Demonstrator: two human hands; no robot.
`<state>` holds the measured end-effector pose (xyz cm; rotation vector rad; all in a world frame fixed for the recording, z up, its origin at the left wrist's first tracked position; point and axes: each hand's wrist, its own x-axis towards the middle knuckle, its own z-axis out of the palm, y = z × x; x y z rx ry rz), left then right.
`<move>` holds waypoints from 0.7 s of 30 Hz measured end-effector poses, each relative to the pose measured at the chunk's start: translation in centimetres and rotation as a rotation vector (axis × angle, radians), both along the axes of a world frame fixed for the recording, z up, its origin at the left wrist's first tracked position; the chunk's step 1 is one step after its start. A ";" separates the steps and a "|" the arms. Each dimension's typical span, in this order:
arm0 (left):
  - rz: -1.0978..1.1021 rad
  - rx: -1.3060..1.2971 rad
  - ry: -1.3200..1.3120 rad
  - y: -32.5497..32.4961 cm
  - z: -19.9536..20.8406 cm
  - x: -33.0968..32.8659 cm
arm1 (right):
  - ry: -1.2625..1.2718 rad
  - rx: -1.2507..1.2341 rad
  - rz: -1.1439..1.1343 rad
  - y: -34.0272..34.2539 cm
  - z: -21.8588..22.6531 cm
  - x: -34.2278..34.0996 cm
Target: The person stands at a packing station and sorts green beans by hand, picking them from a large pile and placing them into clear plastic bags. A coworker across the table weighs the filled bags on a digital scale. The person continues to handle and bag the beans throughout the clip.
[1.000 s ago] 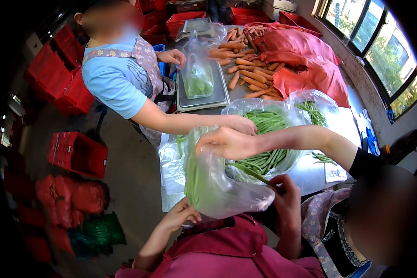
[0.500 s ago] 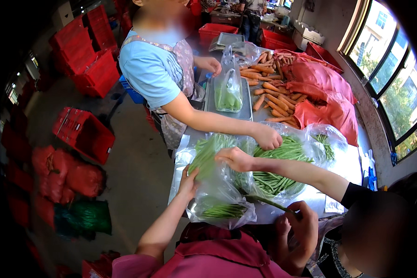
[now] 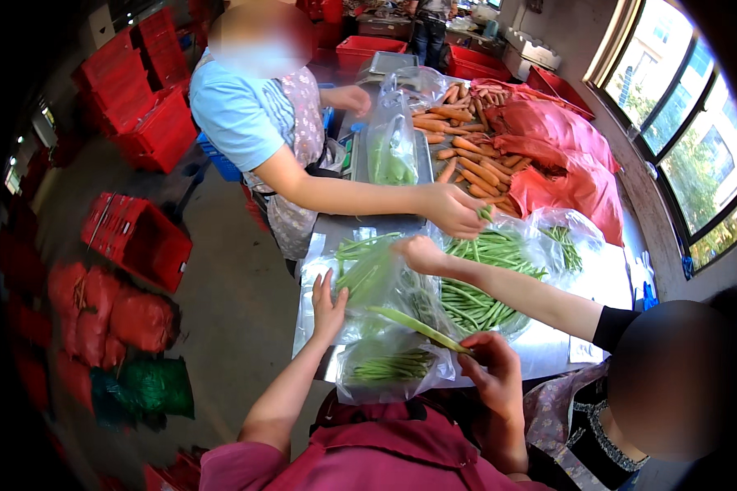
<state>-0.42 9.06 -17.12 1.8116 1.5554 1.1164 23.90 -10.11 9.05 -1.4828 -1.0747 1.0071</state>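
Right hand pinching 1 long green pod | its long axis slants up-left, toward the clear bag of beans | left hand, nearer, fingers spread at the bag's left side

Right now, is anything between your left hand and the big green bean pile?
Yes: a clear bag is right beside the left hand, between it and the bean pile, and a black-sleeved co-worker's forearm crosses above the pile.
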 end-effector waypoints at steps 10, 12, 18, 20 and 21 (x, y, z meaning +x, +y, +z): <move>-0.473 -0.356 0.383 -0.4 1.2 1.3 | 0.402 0.022 0.197 2.1 1.3 -2.4; -0.460 -0.322 0.343 -0.2 -0.7 0.8 | 0.396 0.032 0.218 2.1 1.4 -2.4; -0.285 -0.236 0.079 -1.2 2.2 1.2 | 0.450 0.049 0.234 2.3 1.2 -2.4; -0.203 -0.289 -0.274 -2.3 8.0 2.9 | 0.447 0.066 0.223 2.1 1.2 -2.4; -0.241 -0.261 -0.529 -3.0 10.3 3.6 | 0.451 0.070 0.222 2.1 1.3 -2.6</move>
